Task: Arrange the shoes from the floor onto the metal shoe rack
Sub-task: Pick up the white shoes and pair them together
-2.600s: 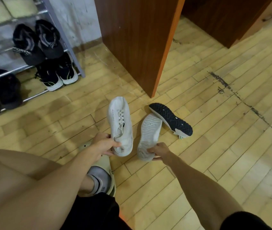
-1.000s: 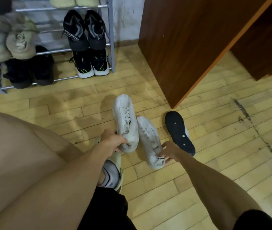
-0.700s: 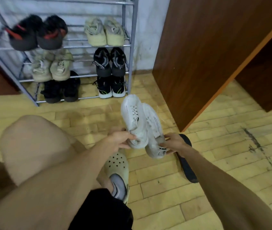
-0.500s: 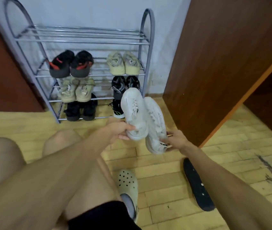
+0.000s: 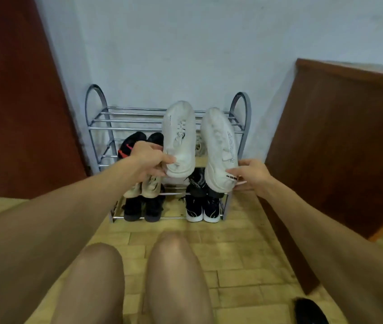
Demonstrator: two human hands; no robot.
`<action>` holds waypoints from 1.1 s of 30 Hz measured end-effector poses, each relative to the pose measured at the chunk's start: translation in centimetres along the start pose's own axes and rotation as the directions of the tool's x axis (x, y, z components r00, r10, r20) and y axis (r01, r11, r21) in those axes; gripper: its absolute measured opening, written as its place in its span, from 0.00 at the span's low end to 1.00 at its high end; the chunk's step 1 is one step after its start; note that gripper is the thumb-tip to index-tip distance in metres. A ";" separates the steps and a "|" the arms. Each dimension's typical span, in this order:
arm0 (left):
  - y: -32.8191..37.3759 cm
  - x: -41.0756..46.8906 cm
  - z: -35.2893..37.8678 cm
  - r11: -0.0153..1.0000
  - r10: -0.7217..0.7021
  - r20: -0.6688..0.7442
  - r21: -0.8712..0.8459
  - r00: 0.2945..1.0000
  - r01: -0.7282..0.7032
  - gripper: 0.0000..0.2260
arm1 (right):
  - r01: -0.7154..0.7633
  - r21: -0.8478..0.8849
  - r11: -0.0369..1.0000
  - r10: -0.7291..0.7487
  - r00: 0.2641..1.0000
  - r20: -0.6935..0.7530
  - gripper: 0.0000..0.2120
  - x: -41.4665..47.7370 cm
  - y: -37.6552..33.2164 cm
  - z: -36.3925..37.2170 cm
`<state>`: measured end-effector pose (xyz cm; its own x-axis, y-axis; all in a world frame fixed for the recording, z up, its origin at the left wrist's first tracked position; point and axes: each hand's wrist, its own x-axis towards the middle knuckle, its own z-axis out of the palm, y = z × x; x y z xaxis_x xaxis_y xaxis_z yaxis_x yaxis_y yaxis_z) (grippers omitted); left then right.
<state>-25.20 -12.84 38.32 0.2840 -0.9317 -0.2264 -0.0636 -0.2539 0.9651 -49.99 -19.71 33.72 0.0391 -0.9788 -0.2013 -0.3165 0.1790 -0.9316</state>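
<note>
White shoes, one per hand: left hand [image 5: 147, 163] grips left shoe [image 5: 179, 139] by the heel, right hand [image 5: 252, 175] grips right shoe [image 5: 219, 148] likewise. Both lifted off the floor since a moment ago, toes now over the rack [image 5: 240, 108] top tier beyond the hands. Placement next. Dark shoe [image 5: 309, 312] remains floored behind right arm.
</note>
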 end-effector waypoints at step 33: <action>7.0 22.2 8.8 0.951 0.079 0.014 0.298 0.997 -0.080 0.21 | 0.077 -0.346 0.935 -0.155 0.967 -0.202 0.19 21.2 -9.3 -0.6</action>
<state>-27.74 -37.54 38.89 0.2645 -0.9525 -0.1509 -0.3686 -0.2444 0.8969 -46.83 -42.21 38.29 -0.1047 -0.9944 0.0108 -0.6211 0.0569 -0.7817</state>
